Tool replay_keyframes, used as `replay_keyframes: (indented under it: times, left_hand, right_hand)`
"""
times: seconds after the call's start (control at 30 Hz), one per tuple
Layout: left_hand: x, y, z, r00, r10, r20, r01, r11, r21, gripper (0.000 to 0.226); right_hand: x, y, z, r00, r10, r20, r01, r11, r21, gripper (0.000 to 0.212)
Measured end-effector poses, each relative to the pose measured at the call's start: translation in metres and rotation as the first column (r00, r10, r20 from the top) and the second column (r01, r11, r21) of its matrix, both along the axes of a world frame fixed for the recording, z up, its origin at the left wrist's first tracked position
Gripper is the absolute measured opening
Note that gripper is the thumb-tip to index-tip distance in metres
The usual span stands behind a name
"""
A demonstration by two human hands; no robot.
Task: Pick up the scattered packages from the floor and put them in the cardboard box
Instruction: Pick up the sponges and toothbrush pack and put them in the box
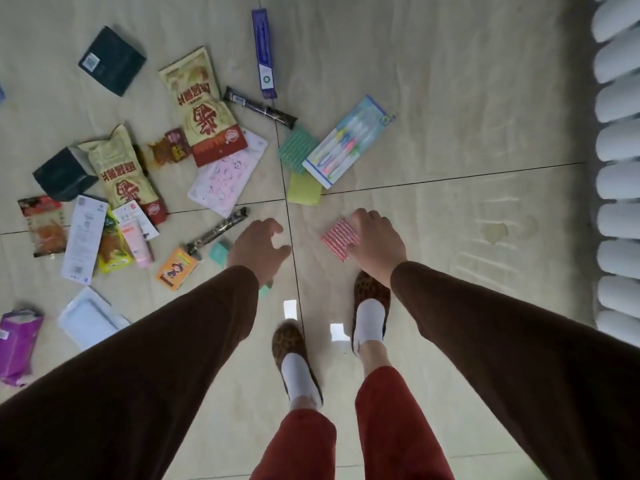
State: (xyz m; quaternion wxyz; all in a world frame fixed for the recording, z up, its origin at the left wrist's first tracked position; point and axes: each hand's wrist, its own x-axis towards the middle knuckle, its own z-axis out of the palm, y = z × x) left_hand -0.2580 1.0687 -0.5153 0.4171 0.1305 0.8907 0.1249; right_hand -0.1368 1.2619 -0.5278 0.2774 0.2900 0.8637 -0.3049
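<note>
— Status?
— I am watching the right hand (pixel 375 242) closing on the red striped packet (pixel 339 238); left hand (pixel 258 245) hovering beside it, spread, holding nothing.
— Next?
— Lifting it; the cardboard box is not showing.

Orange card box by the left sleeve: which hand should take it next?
Left, probably. The left hand hangs open and empty, close to the orange card box. The right hand is on the red-striped packet, farther off.
</note>
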Motion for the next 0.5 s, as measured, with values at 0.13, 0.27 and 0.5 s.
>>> replay_keyframes:
  times: [0.13, 0.27, 0.5]
  left_hand:
    - [-0.026, 0.021, -0.060, 0.996, 0.088, -0.016, -0.088, 0.996, 0.002, 0.038]
    - [-0.058, 0.039, -0.112, 0.991, 0.090, -0.100, -0.090, 0.996, 0.005, 0.042]
    - [-0.111, 0.090, -0.180, 0.937, 0.261, -0.232, -0.240, 0.964, 0.116, 0.051]
  right_hand:
    - [-0.010, 0.009, -0.059, 0.990, 0.135, 0.025, -0.136, 0.990, 0.026, 0.055]
    - [-0.013, 0.008, -0.116, 0.929, 0.369, 0.012, -0.369, 0.927, 0.064, 0.066]
    - [-0.007, 0.009, -0.179, 0.738, 0.675, 0.018, -0.666, 0.723, 0.184, 0.067]
